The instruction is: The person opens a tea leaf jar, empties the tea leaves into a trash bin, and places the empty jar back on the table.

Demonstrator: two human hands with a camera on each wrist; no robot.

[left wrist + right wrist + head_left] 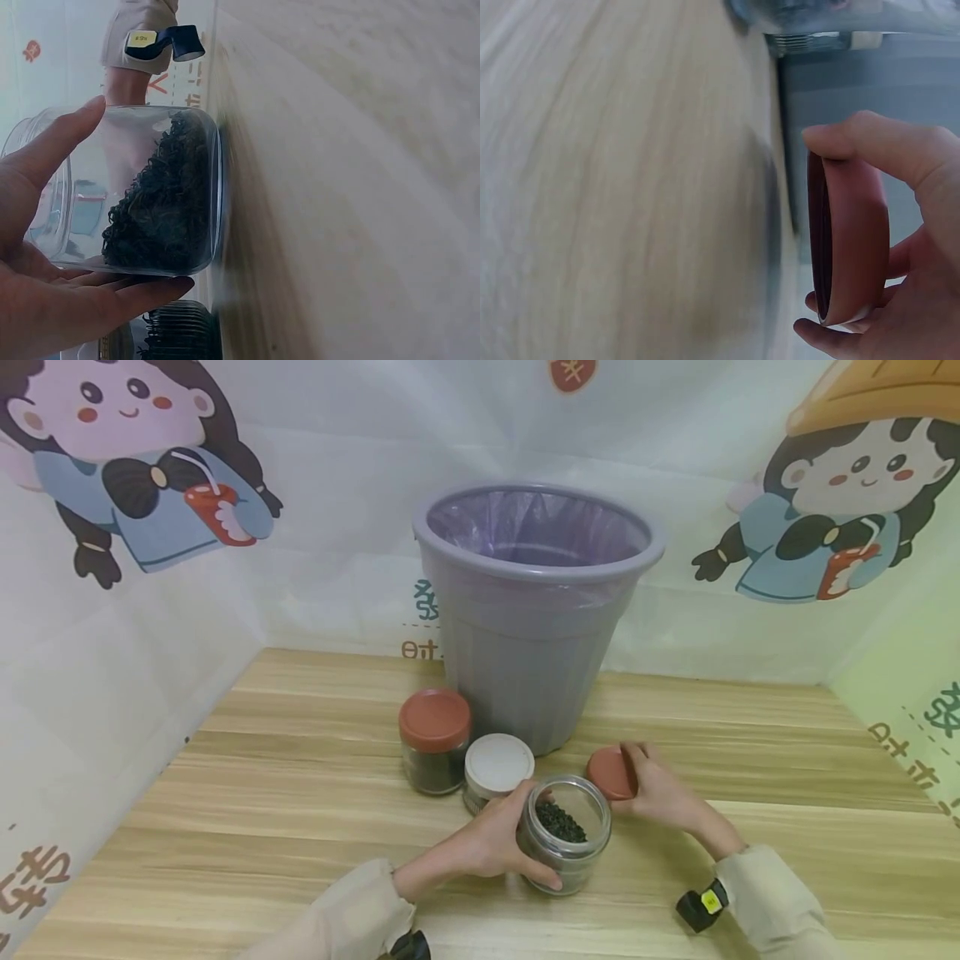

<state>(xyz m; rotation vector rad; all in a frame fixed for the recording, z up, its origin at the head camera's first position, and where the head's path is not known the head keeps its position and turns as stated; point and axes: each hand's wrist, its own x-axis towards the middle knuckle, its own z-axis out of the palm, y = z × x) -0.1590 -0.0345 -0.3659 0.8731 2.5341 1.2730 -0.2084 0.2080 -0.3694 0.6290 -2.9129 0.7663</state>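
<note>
My left hand (491,835) grips a clear jar (558,860) around its side, thumb on the near side and fingers behind. The jar's mouth is uncovered, and dark dried tea-like leaves (558,822) show inside. In the left wrist view the leaves (161,214) lie banked up against one side. My right hand (667,793) holds a reddish-brown lid (609,772) by its rim, just right of the jar. Seen from the right wrist, the lid (859,232) is pinched between thumb and fingers, its hollow underside facing the table and held clear of it.
Left of the held jar stands a white-lidded jar (498,764), and beyond it a red-lidded jar (435,735) with dark contents. Behind them rises a large grey bin (525,652) lined with a bag. The wood-grain table (300,777) meets printed cloth walls at the back and sides.
</note>
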